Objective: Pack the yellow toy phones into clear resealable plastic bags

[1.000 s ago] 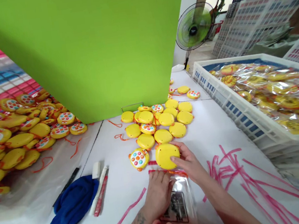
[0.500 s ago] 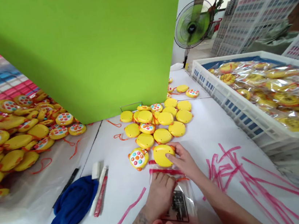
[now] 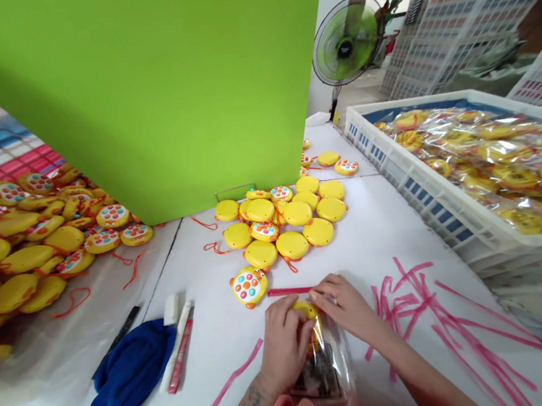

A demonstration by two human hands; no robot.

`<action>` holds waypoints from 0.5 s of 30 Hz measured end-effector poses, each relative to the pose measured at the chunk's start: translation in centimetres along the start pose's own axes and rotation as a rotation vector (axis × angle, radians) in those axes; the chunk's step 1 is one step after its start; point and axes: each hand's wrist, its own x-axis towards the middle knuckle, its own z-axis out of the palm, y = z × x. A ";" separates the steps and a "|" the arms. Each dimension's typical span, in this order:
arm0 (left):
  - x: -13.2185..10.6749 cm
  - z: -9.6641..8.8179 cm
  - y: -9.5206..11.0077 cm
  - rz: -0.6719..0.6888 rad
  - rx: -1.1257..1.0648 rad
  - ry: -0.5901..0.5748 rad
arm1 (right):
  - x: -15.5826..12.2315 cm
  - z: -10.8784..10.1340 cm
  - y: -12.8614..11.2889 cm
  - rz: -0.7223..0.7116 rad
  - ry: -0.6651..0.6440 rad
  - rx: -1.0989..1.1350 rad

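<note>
A yellow toy [image 3: 306, 310] with small dark dots on its back lies partly inside a clear plastic bag [image 3: 341, 380] with a dark printed panel. My left hand [image 3: 286, 337] is closed at the bag's mouth, its fingers curled over the toy's left side. Across from it, my right hand [image 3: 341, 303] pinches at the bag's upper right edge, thumb beside the toy. Just beyond the left hand rests another yellow toy [image 3: 249, 287], its white face with coloured buttons turned up. A pink strip [image 3: 290, 291] lies flat past the bag's opening.
Several yellow toys [image 3: 292, 245] are grouped ahead, below a green board [image 3: 162, 97]. A larger heap [image 3: 23, 259] lies left. Blue cloth [image 3: 132, 361], a white pen [image 3: 179, 341] and a red one [image 3: 184, 354] sit left. Pink strips [image 3: 424, 306] and a white crate [image 3: 454, 232] of bagged toys are right.
The yellow toy in my right hand has moved toward me and into the bag's mouth. My right hand has come down to the bag's edge; my left hand has shifted slightly forward.
</note>
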 end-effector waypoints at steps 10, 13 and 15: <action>1.9 -2.5 1.3 -0.175 -0.232 -0.276 | -1.5 1.9 0.1 0.062 -0.057 0.138; 2.0 -2.9 1.6 -0.230 -0.298 -0.296 | -1.6 2.2 -0.5 0.079 0.067 0.213; 1.9 -3.0 1.4 -0.199 -0.291 -0.212 | -1.7 2.3 -0.8 0.095 0.126 0.295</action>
